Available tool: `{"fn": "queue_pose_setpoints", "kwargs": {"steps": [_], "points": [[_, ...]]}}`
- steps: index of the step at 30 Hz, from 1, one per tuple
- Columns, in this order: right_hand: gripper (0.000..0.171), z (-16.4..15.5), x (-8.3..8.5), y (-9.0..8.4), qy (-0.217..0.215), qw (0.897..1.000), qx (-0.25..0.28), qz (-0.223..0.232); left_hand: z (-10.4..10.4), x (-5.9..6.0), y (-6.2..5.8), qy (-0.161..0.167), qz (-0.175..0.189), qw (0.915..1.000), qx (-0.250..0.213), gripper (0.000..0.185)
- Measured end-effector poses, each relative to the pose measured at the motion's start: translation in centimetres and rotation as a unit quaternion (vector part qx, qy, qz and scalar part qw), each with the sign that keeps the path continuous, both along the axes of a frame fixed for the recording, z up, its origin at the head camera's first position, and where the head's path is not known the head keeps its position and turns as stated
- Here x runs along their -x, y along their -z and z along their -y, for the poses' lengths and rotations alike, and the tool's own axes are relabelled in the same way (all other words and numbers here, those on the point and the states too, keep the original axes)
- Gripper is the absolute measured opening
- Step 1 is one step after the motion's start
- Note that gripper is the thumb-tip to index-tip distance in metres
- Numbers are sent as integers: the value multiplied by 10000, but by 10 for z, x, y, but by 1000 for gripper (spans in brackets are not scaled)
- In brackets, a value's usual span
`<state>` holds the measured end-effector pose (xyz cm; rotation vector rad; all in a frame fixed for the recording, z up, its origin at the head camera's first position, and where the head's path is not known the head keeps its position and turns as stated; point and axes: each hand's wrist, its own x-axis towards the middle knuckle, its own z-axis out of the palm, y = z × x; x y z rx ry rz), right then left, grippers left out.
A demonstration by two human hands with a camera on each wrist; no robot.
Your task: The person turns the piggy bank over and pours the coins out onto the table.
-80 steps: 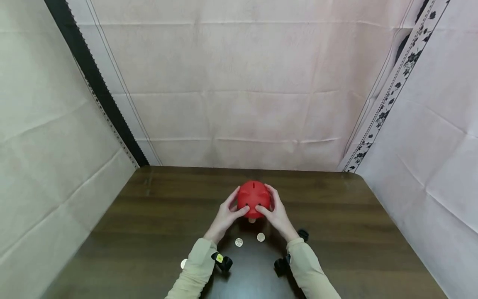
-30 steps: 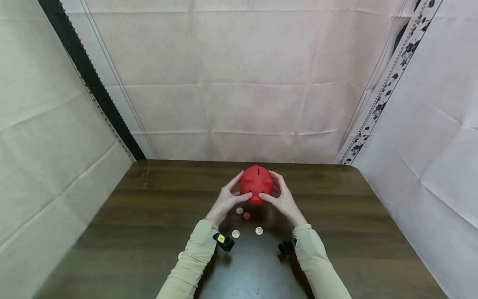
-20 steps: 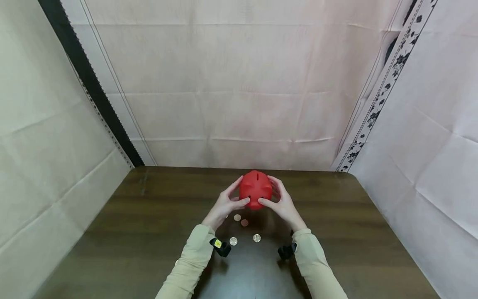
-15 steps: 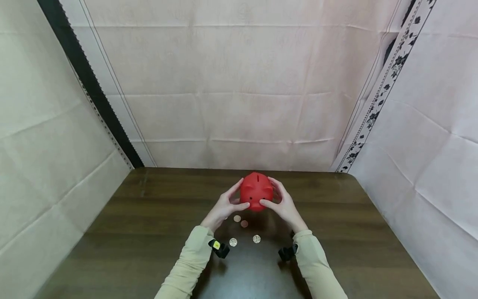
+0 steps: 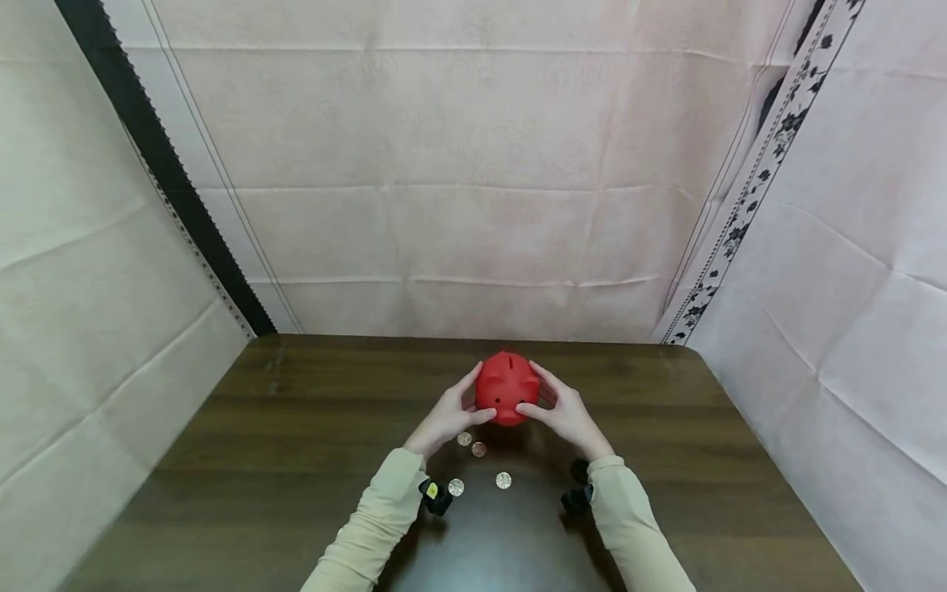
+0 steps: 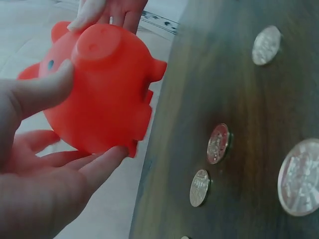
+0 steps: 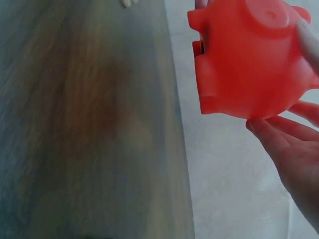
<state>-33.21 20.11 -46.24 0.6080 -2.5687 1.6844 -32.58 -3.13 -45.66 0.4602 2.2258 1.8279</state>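
Both hands hold a red piggy bank (image 5: 506,388) above the table, snout toward me and the slot on top visible. My left hand (image 5: 446,419) grips its left side, thumb beside the snout and fingers beneath in the left wrist view. From the right side, my right hand (image 5: 565,415) grips it, thumb on the face and fingers spread along the side. The bank's feet (image 7: 209,104) stand clear of the tabletop. On the table just before the bank lie a silvery coin (image 5: 464,439) and a coppery coin (image 6: 218,143).
Closer to me on the brown wooden table (image 5: 296,460) lie two more coins, a left coin (image 5: 455,487) and a right coin (image 5: 503,480). A pale cloth (image 5: 444,205) hangs behind the table's far edge, with cloth on both sides too.
Since the oldest frame the bank has risen and moved slightly away from me, and coins show in front of it. Over the last second the grip stays the same; the view shifts a little.
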Motion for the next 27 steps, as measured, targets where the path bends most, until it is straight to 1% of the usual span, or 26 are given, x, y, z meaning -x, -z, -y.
{"fn": "queue_pose_setpoints", "kwargs": {"steps": [3, 5, 9, 12, 16, 19, 22, 27], "points": [[80, -1, 2, 3, -141, 9997, -125, -141, -3, 0, 2, 92, -156, 9993, 330, 89], [80, -1, 3, 5, -213, 9993, -259, -188, -6, 1, 4, 59, -201, 9987, 469, 91], [80, -1, 5, 9, -289, 9957, -811, -339, -9, 2, 11, -150, -194, 9972, 705, 89], [81, 1, 5, 9, -369, 9923, -1114, -393, -10, 2, 17, -357, -184, 9956, 841, 87], [82, 3, 7, 6, -413, 9907, -1241, -373, -11, 4, 19, -573, -283, 9934, 950, 85], [81, 4, 7, 5, -343, 9897, -1354, -311, -12, 5, 18, -624, -349, 9912, 1113, 85], [81, 4, 5, 8, -260, 9895, -1404, -230, -13, 4, 20, -640, -372, 9892, 1265, 85], [82, 1, -2, 15, -122, 9889, -1477, -132, -19, 0, 28, -560, -369, 9867, 1481, 84]]}}
